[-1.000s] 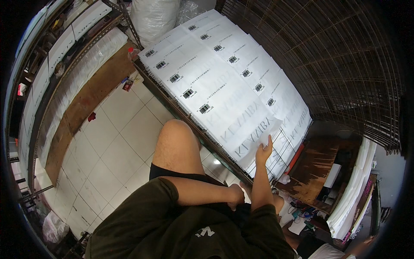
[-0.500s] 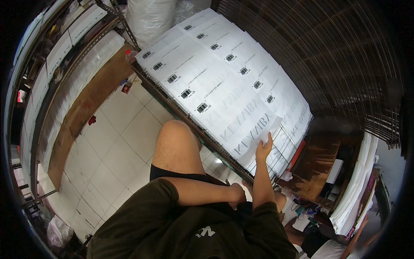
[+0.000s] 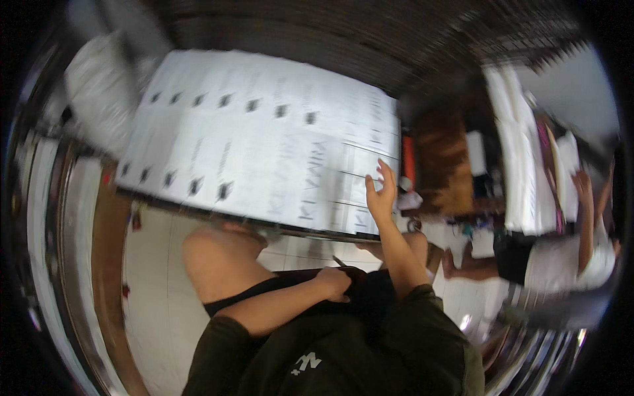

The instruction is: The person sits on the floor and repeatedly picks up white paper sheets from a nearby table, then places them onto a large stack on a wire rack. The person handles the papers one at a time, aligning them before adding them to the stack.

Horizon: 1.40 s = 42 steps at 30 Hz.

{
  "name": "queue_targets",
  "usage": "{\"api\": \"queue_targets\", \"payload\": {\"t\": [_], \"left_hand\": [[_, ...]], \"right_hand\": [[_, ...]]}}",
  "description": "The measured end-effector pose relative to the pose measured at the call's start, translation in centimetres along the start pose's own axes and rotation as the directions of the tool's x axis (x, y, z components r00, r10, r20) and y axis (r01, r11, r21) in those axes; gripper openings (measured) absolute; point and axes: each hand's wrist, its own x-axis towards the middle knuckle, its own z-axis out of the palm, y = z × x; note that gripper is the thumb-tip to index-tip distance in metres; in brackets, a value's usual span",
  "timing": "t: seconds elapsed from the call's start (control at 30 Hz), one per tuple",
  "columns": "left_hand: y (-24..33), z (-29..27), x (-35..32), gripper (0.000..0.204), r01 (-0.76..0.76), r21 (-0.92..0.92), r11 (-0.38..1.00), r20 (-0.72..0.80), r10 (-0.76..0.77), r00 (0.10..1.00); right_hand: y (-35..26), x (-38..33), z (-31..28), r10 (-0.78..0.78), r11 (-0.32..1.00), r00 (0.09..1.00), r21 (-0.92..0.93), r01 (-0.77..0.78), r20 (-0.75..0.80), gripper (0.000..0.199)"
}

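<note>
White printed sheets (image 3: 257, 158) with dark lettering and small block marks lie in overlapping rows on a wire rack (image 3: 353, 173). At the rack's right end my right hand (image 3: 381, 188) is held over the bare wires, thumb and fingers apart, with nothing in it. Whether its fingertips touch the rack I cannot tell. My left hand (image 3: 334, 284) rests in my lap, its fingers curled. A thin dark stick-like piece (image 3: 339, 261) juts out just beyond it; what the hand holds, if anything, is hidden.
More wire racks (image 3: 317, 30) rise tilted behind the sheets. Right of the rack are a brown wooden surface (image 3: 432, 175) and a stack of white material (image 3: 515, 152). Another person (image 3: 561, 257) sits at the right. Left are a bulging white sack (image 3: 102, 89) and shelving.
My view has swung, so the rack now lies more level across it. My right hand has let go of the last sheet, which now lies flat; its fingers have spread. My left hand stays in my lap.
</note>
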Motion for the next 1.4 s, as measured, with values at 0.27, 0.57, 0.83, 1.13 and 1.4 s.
{"api": "queue_targets", "payload": {"t": [0.27,0.57,0.83,1.13,1.4], "left_hand": [[0.3,-0.6,1.7,0.052,0.002,-0.022,1.0,0.077,0.0,0.997],[-0.7,0.8,2.8,0.051,-0.049,-0.088,0.995,-0.092,0.041,0.995],[0.0,-2.7,1.0,0.038,-0.189,-0.061,0.98,-0.584,0.118,0.803],[11.6,-21.9,-7.5,0.061,0.023,0.404,0.915,-0.899,0.392,0.196],[10.7,-24.7,-6.8,0.03,0.056,0.084,0.995,-0.772,0.029,0.635]], "right_hand": [[-9.2,9.6,-25.3,-0.686,0.595,0.637,-0.776,0.211,-0.353,0.034],[1.0,16.0,-44.3,0.258,0.726,0.923,-0.573,-0.381,-0.286,0.055],[-6.7,14.5,-38.8,-0.095,0.308,0.979,-0.941,-0.143,-0.18,0.024],[-21.9,5.0,-24.3,-0.293,0.404,0.834,-0.73,0.551,0.468,0.026],[-22.5,3.3,-20.6,-0.692,0.544,0.722,-0.634,0.55,0.033,0.025]]}}
